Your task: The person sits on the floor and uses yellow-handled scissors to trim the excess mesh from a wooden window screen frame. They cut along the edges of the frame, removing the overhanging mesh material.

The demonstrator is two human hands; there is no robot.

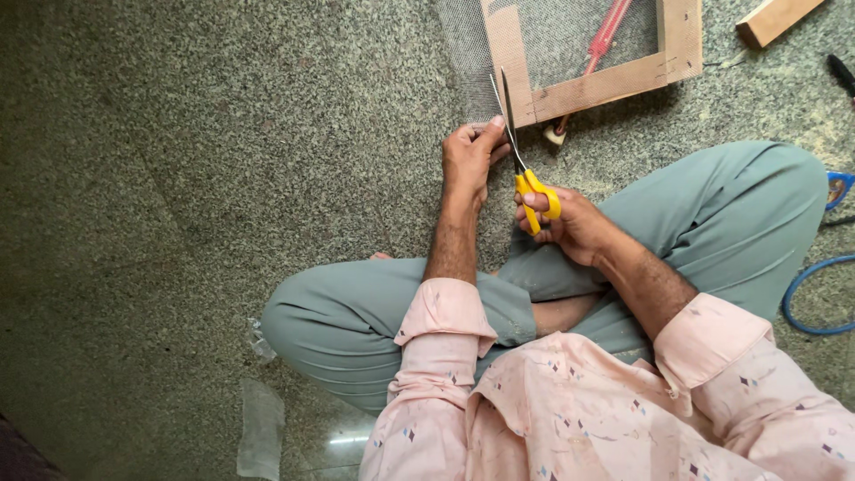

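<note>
Seated cross-legged on the stone floor [178, 178], the person grips yellow-handled scissors [525, 160] in the right hand [570, 223], blades apart at the mesh [468, 53] edge beside the wooden frame [588, 89]. The left hand [468, 156] pinches the mesh between thumb and fingers.

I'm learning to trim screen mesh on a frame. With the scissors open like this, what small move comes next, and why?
Probably close the scissors for one short snip. Their blades stand open at the grey mesh edge beside the wooden frame, the right hand grips the yellow handles, and the left hand pins the mesh.
</note>
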